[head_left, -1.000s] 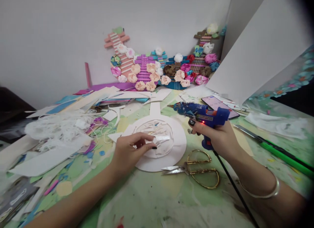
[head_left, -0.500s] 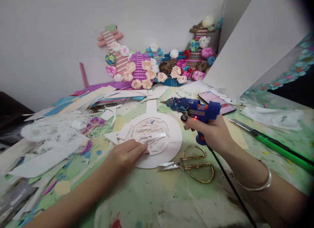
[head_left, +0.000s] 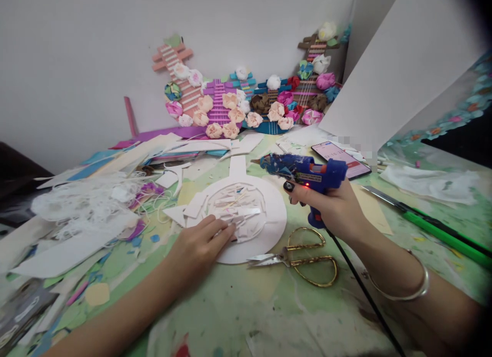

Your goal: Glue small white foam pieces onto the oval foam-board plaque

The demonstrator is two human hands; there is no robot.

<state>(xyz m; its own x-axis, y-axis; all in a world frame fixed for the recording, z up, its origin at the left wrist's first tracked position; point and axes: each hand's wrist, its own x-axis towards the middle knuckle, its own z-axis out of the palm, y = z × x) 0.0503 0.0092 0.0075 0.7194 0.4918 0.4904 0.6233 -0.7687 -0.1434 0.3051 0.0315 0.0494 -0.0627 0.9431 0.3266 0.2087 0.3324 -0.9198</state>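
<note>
My right hand is wrapped around the grip of a blue hot glue gun, its nozzle pointing left above the table and a red light lit on its side. A flat white banjo-shaped cutout lies below, with a round body and a short neck. Loose white paper scraps fill the ring in its middle. The closed fingers of my left hand reach down among these scraps at the lower left of the ring. Whatever is between the fingertips is hidden. Gold-handled scissors lie slightly spread beside the cutout.
A green utility knife and a phone lie to the right. Tangled white string and paper offcuts cover the left side. Flower-decorated paper instruments lean against the wall. The glue gun's black cord runs toward the front edge.
My left hand has shifted slightly right and up over the scraps in the ring. My right hand holds the glue gun in nearly the same place.
</note>
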